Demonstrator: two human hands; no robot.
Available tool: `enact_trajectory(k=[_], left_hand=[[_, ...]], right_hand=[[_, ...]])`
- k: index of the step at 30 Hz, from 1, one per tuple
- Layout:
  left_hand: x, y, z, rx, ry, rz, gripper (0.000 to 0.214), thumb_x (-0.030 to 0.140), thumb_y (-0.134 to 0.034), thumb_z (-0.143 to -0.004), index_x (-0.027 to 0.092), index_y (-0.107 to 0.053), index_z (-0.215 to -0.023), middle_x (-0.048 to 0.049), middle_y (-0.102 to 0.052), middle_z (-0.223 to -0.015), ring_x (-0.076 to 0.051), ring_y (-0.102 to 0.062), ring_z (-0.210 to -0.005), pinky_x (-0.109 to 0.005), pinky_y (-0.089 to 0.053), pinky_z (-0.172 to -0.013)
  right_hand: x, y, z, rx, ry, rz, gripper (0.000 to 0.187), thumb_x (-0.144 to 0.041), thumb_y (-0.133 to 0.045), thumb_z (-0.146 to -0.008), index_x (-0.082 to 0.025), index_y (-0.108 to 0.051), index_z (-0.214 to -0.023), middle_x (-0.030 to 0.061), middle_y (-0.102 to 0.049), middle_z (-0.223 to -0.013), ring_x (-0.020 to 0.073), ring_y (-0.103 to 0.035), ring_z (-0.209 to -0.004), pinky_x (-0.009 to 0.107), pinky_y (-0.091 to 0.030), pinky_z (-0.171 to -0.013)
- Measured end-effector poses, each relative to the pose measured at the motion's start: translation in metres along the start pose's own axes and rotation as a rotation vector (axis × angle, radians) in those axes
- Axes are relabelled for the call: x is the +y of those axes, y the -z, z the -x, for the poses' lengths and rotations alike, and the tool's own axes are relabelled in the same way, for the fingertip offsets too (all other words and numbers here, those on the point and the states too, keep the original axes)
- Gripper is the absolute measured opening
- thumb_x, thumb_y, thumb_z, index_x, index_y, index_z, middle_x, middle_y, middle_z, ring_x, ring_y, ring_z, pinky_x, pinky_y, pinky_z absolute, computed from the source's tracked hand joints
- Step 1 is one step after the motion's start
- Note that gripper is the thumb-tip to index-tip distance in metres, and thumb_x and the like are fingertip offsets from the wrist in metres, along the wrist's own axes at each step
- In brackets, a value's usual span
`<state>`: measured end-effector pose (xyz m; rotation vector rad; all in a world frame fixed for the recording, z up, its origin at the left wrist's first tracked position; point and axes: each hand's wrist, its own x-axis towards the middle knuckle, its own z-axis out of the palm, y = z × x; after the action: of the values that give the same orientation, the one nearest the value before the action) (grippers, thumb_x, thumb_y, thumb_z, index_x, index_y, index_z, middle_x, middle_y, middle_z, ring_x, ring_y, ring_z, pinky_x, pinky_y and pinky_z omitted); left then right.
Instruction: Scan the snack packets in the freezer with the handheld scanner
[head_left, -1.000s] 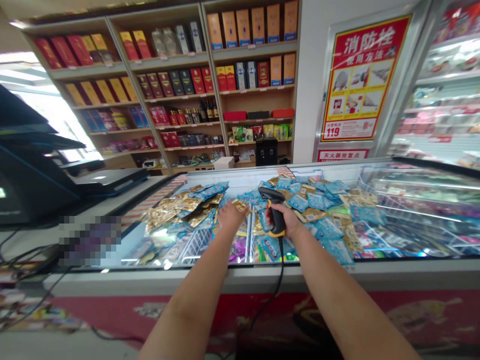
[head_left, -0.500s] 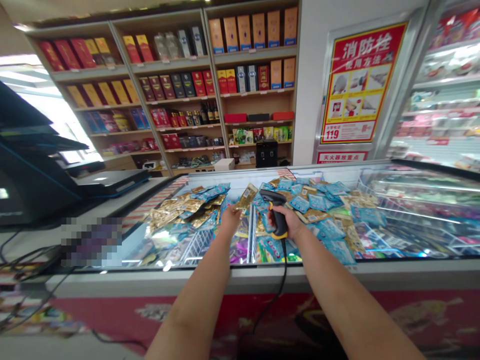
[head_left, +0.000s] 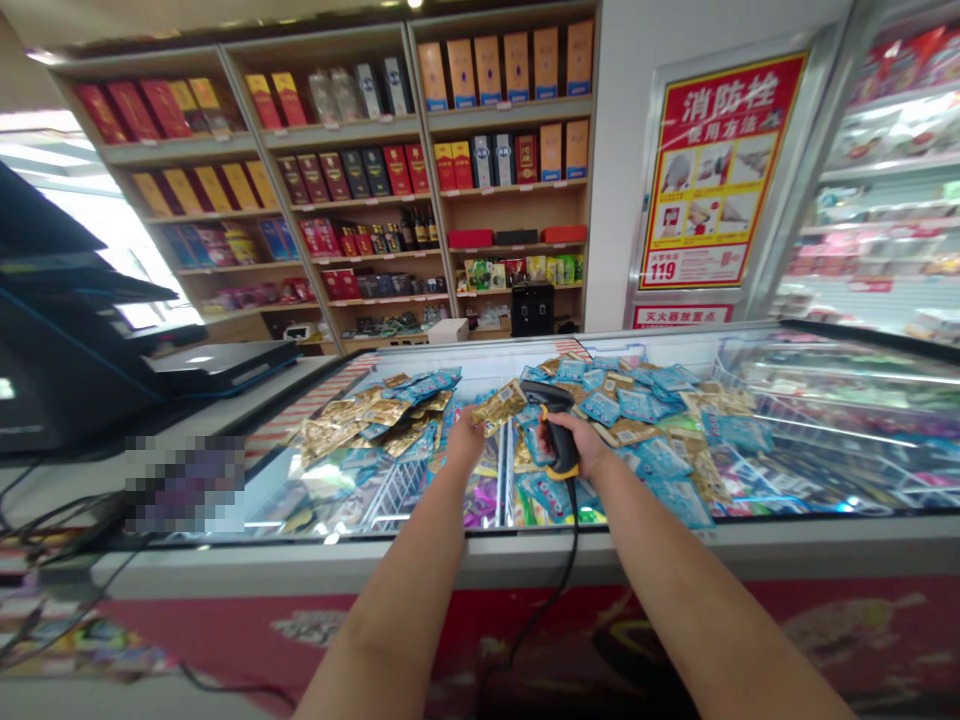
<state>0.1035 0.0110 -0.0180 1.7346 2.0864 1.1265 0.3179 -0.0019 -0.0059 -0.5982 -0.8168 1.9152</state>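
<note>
Pinched in my left hand is a gold packet, its printed code facing up. My right hand is wrapped round the handle of a black and yellow barcode scanner, whose head points left at the packet from close by. A black cord hangs from the scanner's base down over the freezer front. Both hands are above the glass-topped chest freezer. To the left lies a pile of gold and blue packets; on the right a wider pile of blue and gold packets spreads out.
On the left counter stand a dark monitor and a flat black device, with loose cables near the edge. Behind the freezer rise shelves of boxed goods. A red poster hangs on the wall, beside a refrigerated display.
The gold packet has tilted down to the right, its far end now close to the scanner head. My right hand and the scanner have hardly moved.
</note>
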Motion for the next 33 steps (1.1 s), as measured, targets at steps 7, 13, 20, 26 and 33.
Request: enact_trajectory(k=[7, 13, 20, 26, 33], left_hand=[[0.0026, 0.0022, 0.0018, -0.019, 0.015, -0.025, 0.036, 0.023, -0.045, -0.088, 0.021, -0.051, -0.123, -0.0062, -0.068, -0.095, -0.021, -0.065, -0.086, -0.030, -0.046, -0.074], [0.0051, 0.0040, 0.0032, -0.020, 0.012, -0.063, 0.038, 0.023, -0.046, -0.088, 0.020, -0.050, -0.125, -0.0073, -0.067, -0.098, -0.022, -0.064, -0.090, -0.030, -0.046, -0.076], [0.0067, 0.0056, 0.0045, -0.025, 0.015, -0.055, 0.037, 0.022, -0.045, -0.087, 0.020, -0.051, -0.124, -0.0075, -0.067, -0.099, -0.023, -0.064, -0.091, -0.032, -0.047, -0.077], [0.0000, 0.0008, 0.0005, -0.021, 0.008, -0.007, 0.035, 0.022, -0.046, -0.087, 0.021, -0.052, -0.122, -0.0068, -0.068, -0.096, -0.023, -0.065, -0.089, -0.031, -0.047, -0.076], [-0.0022, -0.0014, -0.0004, 0.003, 0.011, 0.032, 0.034, 0.022, -0.046, -0.086, 0.021, -0.054, -0.120, -0.0063, -0.068, -0.097, -0.022, -0.065, -0.090, -0.032, -0.047, -0.077]], right_hand=[[0.0000, -0.0002, 0.0000, 0.012, -0.003, 0.019, 0.012, -0.024, -0.060, -0.077, -0.014, -0.062, -0.072, 0.0053, -0.065, -0.060, 0.0124, -0.059, -0.050, 0.021, -0.049, -0.047], [0.0012, 0.0027, -0.0023, -0.013, 0.002, 0.031, 0.013, -0.025, -0.060, -0.077, -0.014, -0.063, -0.071, 0.0052, -0.065, -0.060, 0.0122, -0.058, -0.049, 0.021, -0.048, -0.046], [0.0015, 0.0047, -0.0028, -0.031, 0.003, 0.055, 0.016, -0.028, -0.060, -0.077, -0.014, -0.063, -0.069, 0.0051, -0.064, -0.059, 0.0121, -0.057, -0.048, 0.021, -0.047, -0.045], [-0.0003, 0.0009, 0.0009, 0.001, 0.008, 0.064, 0.017, -0.027, -0.059, -0.077, -0.013, -0.062, -0.067, 0.0054, -0.064, -0.057, 0.0121, -0.057, -0.047, 0.021, -0.047, -0.044], [-0.0023, -0.0022, 0.0042, -0.010, -0.004, 0.068, 0.016, -0.027, -0.061, -0.076, -0.014, -0.062, -0.067, 0.0048, -0.064, -0.057, 0.0122, -0.057, -0.047, 0.021, -0.047, -0.046]])
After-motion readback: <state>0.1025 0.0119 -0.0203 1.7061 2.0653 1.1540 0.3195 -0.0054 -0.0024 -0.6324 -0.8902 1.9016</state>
